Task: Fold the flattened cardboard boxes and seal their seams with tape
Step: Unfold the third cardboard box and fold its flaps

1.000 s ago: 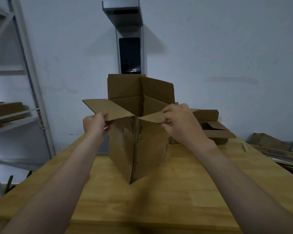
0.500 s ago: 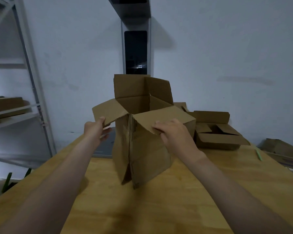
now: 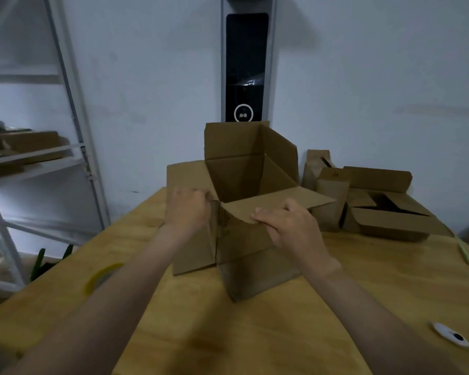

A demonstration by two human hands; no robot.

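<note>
Your cardboard box (image 3: 244,253) stands on the wooden table (image 3: 255,334) directly before you, one corner turned toward you, with your left hand (image 3: 187,209) gripping its left flap and your right hand (image 3: 287,226) gripping the near right flap. A tape roll (image 3: 103,274) lies on the table to your left, near the edge. More opened boxes (image 3: 385,212) crowd the far right of the table, behind and right of yours. A pen (image 3: 465,251) lies at the right edge and a small oval object (image 3: 450,337) lies nearer you on the right. An upright panel device (image 3: 245,66) rises behind the box against the wall, and a shelving rack (image 3: 73,147) holding cardboard (image 3: 25,147) stands left of the table
</note>
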